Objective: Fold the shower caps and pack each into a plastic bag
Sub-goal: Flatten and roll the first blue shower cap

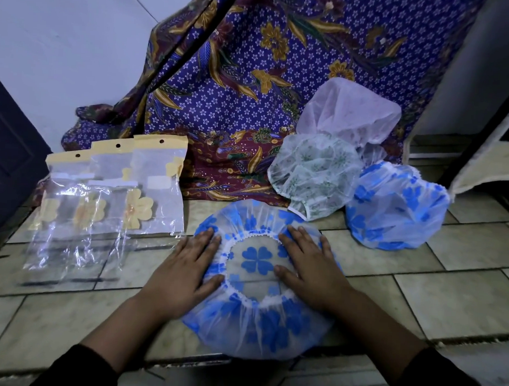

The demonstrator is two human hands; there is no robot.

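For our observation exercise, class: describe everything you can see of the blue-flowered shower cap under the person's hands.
The shower cap is thin, see-through plastic printed with blue flowers, with a white gathered elastic rim round its opening. It lies flattened on the tiled floor, opening upward, one four-petal flower showing through the hole. The left hand and right hand press flat on its left and right sides, fingers straight.

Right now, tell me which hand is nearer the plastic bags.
Left. The left hand rests on the flattened blue cap, on its left, beside the plastic bags; the right hand rests on its right, farther off.
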